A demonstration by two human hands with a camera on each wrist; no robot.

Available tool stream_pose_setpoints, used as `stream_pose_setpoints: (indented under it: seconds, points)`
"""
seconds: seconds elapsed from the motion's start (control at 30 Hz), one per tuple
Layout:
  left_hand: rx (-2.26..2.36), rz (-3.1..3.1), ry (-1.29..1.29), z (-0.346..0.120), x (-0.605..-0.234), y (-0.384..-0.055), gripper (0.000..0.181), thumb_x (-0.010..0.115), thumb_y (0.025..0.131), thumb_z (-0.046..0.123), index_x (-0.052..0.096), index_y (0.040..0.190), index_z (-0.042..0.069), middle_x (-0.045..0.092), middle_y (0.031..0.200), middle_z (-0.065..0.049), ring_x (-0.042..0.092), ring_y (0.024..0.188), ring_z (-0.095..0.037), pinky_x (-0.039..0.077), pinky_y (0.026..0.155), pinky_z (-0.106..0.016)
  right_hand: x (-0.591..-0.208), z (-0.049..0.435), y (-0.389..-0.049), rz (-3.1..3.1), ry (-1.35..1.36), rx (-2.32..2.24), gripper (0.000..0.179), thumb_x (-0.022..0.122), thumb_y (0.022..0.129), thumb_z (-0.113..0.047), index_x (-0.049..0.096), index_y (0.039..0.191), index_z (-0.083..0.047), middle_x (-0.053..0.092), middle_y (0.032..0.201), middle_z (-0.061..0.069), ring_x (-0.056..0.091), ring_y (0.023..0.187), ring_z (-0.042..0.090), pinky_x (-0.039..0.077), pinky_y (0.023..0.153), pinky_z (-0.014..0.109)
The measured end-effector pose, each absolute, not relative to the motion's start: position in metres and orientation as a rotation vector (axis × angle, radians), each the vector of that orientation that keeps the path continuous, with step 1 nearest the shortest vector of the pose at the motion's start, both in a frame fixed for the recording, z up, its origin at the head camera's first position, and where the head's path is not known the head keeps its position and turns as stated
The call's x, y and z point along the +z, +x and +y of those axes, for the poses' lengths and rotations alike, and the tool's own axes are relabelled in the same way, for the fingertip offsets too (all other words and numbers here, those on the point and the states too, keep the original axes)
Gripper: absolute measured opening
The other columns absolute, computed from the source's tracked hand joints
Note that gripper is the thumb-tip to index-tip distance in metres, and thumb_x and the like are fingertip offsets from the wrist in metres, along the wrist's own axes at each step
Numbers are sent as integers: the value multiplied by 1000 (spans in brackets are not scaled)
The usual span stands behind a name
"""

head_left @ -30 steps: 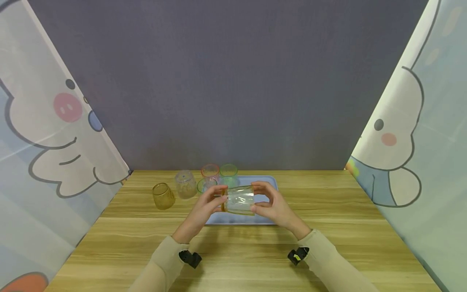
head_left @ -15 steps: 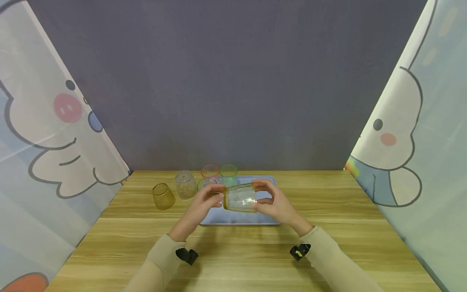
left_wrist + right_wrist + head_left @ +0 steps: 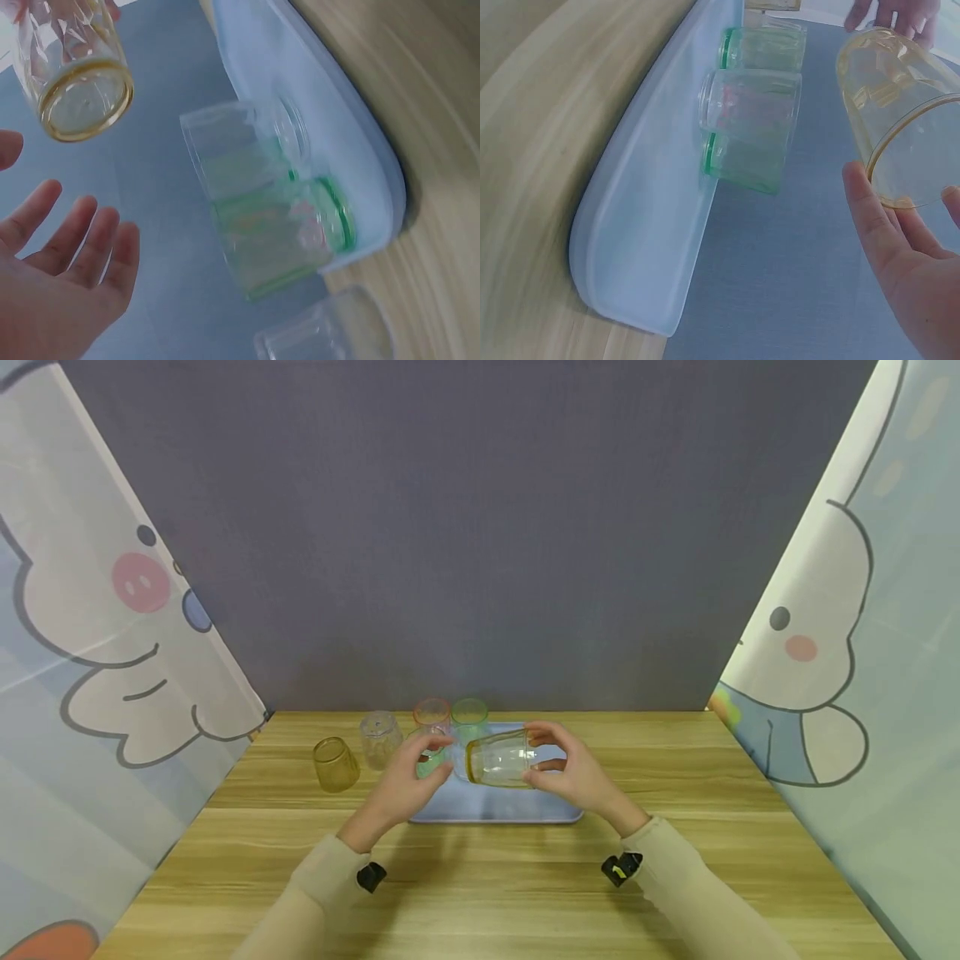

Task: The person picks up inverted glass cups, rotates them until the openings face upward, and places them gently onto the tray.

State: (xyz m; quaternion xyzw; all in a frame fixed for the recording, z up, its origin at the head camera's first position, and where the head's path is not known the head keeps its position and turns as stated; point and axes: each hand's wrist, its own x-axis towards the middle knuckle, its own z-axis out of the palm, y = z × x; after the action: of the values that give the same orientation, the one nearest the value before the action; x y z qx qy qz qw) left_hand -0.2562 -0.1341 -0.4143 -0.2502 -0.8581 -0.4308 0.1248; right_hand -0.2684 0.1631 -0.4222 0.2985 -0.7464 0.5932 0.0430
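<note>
A yellow-tinted glass tumbler (image 3: 498, 762) lies nearly sideways in the air above the blue tray (image 3: 495, 810), its thick amber base towards the left. My right hand (image 3: 567, 774) grips it near the rim with thumb and fingers. To the left, my left hand (image 3: 401, 783) is apart from the glass, fingers spread and slightly bent, holding nothing; the left wrist view shows the gap between that hand (image 3: 71, 277) and the tumbler's base (image 3: 86, 101). On the tray's left part stand a pink-rimmed glass (image 3: 432, 713), a green glass (image 3: 470, 714) and another green glass (image 3: 427, 764), partly hidden by my left hand.
Left of the tray, an amber glass (image 3: 336, 767) and a clear glass (image 3: 382, 742) stand on the wooden table (image 3: 480, 893). A clear glass (image 3: 750, 105) stands between green ones on the tray. A grey panel (image 3: 480, 568) rises behind the table.
My left hand has let go of the tumbler's base and drawn away to the left. The right hand has carried the tumbler slightly right and up, its base now tipped a little lower.
</note>
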Motion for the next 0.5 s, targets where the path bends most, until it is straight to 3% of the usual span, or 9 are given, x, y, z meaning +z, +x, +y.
stream_pose_setpoints:
  seconds: [0.27, 0.5]
  points:
    - [-861, -2470, -747, -144, -414, -266, 34, 68, 91, 13, 64, 125, 6, 63, 123, -12, 58, 115, -35, 47, 96, -57, -418, 166, -272, -2388, 798, 1733, 67, 81, 84, -6, 51, 143, -2, 54, 136, 20, 52, 121, 39, 57, 88, 45]
    - [-688, -2494, -700, -152, -412, -273, 37, 68, 89, 13, 65, 125, 2, 63, 119, -14, 59, 110, -35, 50, 90, -54, -411, 168, -275, -2466, 731, 1683, 68, 83, 84, -13, 52, 144, -6, 54, 133, 19, 52, 123, 38, 57, 88, 43]
